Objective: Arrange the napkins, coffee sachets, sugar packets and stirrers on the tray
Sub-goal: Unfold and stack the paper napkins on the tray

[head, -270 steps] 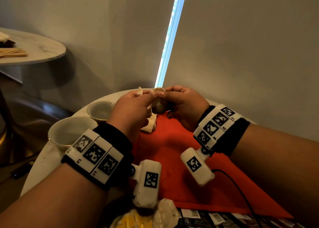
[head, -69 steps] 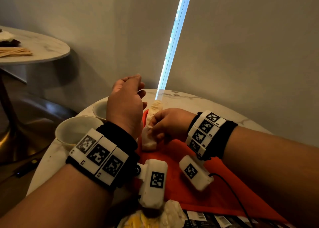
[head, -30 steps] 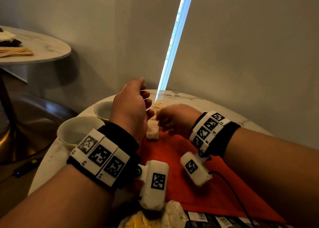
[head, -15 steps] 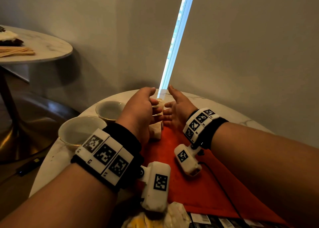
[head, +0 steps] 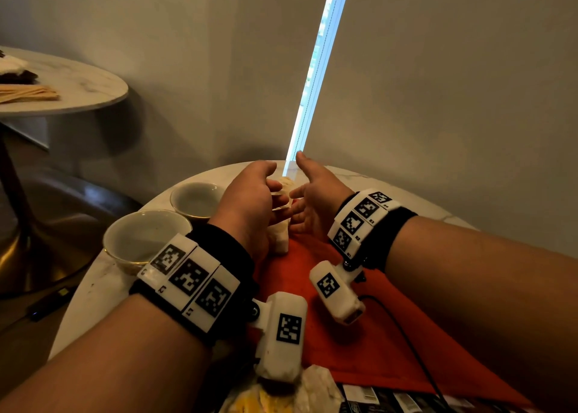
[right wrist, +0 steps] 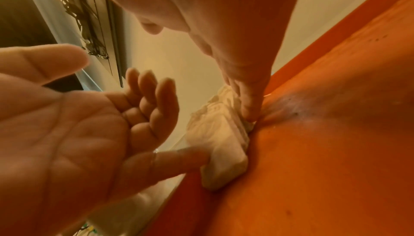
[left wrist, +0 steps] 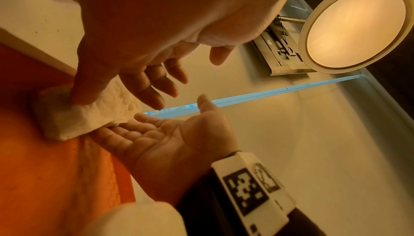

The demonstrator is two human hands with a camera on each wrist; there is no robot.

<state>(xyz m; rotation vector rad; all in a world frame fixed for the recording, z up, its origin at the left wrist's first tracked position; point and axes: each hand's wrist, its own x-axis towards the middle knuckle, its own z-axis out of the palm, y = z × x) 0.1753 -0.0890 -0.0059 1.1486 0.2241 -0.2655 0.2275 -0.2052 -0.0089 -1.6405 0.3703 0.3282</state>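
Evidently squaring: our left hand (head: 250,203) and right hand (head: 316,199), both grips wide, fingertips flanking the napkins (right wrist: 220,144) at the red tray's (head: 359,334) twelve-o'clock edge, probably to align the stack.

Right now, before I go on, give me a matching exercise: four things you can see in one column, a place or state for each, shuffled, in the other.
Things:
1. napkin stack
2. right hand
3. two cups
4. wooden stirrers

Places or states:
A. on the side table at far left
B. at the far edge of the orange tray, between both hands
C. fingers straight, palm facing the left hand
D. on the marble table, left of the tray

Pairs: 1-B, 2-C, 3-D, 4-A
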